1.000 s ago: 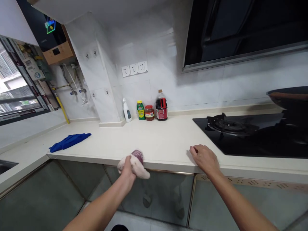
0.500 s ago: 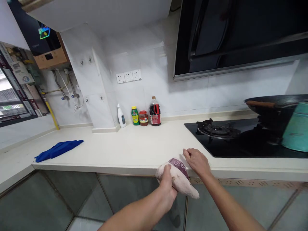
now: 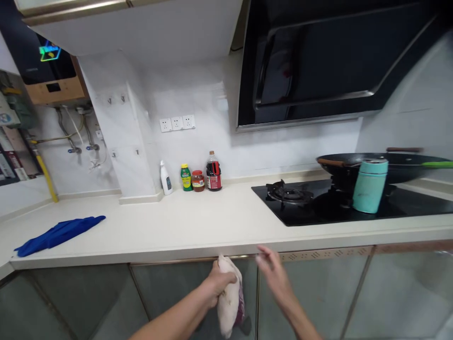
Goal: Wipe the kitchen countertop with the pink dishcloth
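Note:
A bunched, pale pinkish-white towel (image 3: 228,307) with a purple patch hangs in front of the cabinet doors, just below the counter's front edge. My left hand (image 3: 215,282) is closed round its upper part, thumb across the front. To the right of the towel, my right hand (image 3: 274,274) is raised near the counter edge with its fingers apart, somewhat blurred and holding nothing. The white countertop (image 3: 170,226) runs behind both hands.
A blue cloth (image 3: 60,235) lies on the counter at left. Along the wall stand a white bottle (image 3: 165,179), a green bottle (image 3: 186,178), a red-lidded jar (image 3: 198,181) and a dark sauce bottle (image 3: 214,174). A turquoise flask (image 3: 370,186) and a wok (image 3: 399,165) occupy the black stove (image 3: 300,217).
The left hand has lowered the towel and turned it to hang down. My right hand has dropped from above the counter edge and its fingers have spread. The view has shifted right.

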### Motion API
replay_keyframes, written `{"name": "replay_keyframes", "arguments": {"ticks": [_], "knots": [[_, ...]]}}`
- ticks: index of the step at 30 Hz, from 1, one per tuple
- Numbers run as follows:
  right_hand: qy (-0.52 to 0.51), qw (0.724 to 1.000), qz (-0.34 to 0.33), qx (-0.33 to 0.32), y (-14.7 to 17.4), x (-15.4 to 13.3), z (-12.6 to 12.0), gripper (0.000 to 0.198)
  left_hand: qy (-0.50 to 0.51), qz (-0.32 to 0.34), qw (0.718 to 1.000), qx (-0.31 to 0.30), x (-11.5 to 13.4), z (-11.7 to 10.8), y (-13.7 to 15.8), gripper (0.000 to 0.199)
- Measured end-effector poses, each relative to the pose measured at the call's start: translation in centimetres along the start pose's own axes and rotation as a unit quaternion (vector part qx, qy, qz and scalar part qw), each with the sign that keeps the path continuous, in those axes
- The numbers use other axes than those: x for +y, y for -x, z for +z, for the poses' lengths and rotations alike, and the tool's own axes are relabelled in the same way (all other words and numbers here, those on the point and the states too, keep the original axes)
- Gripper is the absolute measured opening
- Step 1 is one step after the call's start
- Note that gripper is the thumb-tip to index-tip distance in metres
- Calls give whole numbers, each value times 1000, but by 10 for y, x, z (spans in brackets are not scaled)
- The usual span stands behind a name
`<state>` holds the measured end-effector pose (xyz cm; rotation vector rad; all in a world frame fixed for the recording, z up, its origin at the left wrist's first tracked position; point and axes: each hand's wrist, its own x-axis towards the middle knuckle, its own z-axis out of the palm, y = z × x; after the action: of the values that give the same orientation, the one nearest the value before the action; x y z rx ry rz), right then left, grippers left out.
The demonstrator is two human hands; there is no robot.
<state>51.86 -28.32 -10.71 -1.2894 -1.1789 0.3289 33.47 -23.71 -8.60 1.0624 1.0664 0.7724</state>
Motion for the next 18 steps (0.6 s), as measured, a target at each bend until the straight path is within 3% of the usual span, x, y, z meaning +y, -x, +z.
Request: {"name": "replay_keyframes", "arguments": {"ticks": [2, 4, 6, 8, 10, 12, 13, 15, 18], "knots": [[-26, 999, -11, -14, 46, 11, 24, 64, -27, 18, 999, -7, 4, 11, 9, 61], [-28, 999, -26, 15, 74, 21, 45, 65, -70, 43, 995, -58, 9, 24, 21, 49], [-26, 997, -27, 68, 81, 25, 54, 60, -125, 85, 978, -146, 20, 28, 31, 34], [-9, 992, -43, 116, 75, 20, 50, 51, -208, 170, 945, -188, 41, 18, 34, 27], [29, 982, -96, 160, 61, 10, 43, 45, -312, 286, 897, -128, 71, -6, 30, 30], [76, 967, -172, 170, 44, -2, 41, 42, -424, 379, 823, 2, 105, -40, 17, 29], [108, 960, -212, 147, 35, -8, 44, 44, -483, 385, 784, 65, 120, -58, 10, 29], [198, 937, -284, 44, 15, -16, 61, 54, -592, 328, 718, 164, 141, -92, -7, 31], [334, 880, -317, -114, -11, -19, 101, 92, -635, 253, 694, 229, 146, -127, -29, 34]]}}
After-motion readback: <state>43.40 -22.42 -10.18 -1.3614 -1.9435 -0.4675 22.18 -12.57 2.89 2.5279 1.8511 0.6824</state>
